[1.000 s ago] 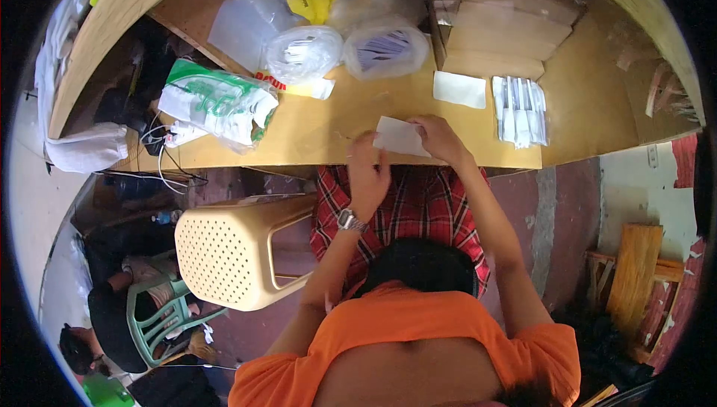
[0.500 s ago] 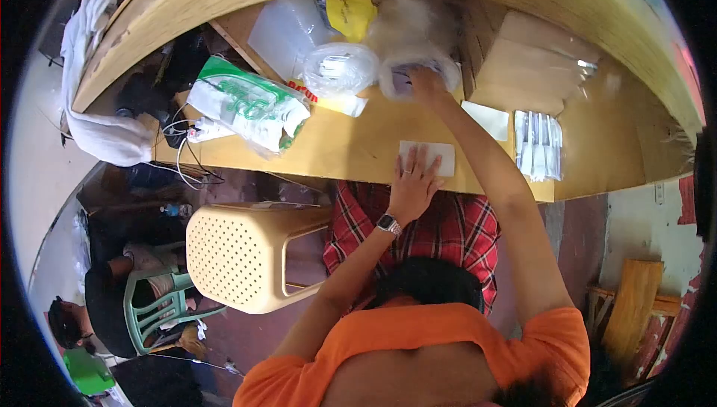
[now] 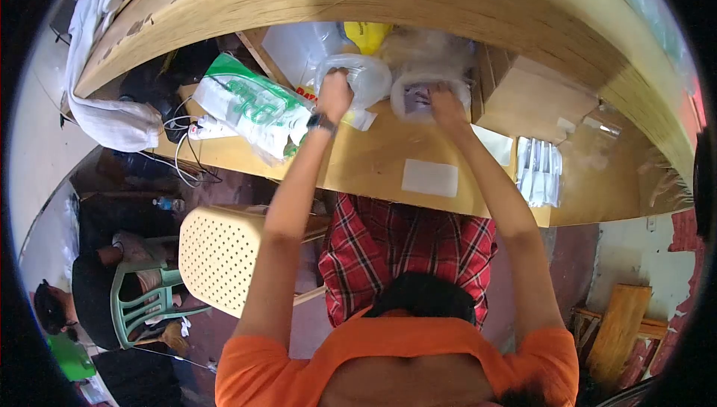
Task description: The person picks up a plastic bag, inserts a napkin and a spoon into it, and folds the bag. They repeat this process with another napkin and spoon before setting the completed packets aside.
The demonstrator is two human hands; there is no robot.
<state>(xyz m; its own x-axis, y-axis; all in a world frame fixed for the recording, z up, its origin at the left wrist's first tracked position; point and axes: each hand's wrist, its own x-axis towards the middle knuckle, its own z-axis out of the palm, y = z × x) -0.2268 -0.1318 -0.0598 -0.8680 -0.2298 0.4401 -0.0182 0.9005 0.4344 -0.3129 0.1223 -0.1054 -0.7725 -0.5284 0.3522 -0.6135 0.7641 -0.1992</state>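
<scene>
Both arms (image 3: 287, 202) stretched toward eleven and one o'clock.
Left hand (image 3: 335, 95) bent at plastic bags (image 3: 373, 78), right hand (image 3: 447, 105) likewise; neither grip was discernible.

A light wooden desk (image 3: 362, 160) spans the middle of the view, with a broad wood-grained ledge (image 3: 418, 4) above it that looks curved. A white cloth (image 3: 112, 127) drapes over the ledge's left end. Below the desk, the floor (image 3: 523, 287) is dull dark red. On the left stands a cream plastic stool (image 3: 220, 258) with a perforated seat, and farther left a pale green slatted plastic chair (image 3: 142, 308). A plain pale wall (image 3: 37, 138) closes that side. At lower right, wooden boards (image 3: 620, 328) lie near a whitish wall (image 3: 631, 254) with ragged red patches (image 3: 686, 231). Soft light leaves the lower left corner dim.
</scene>
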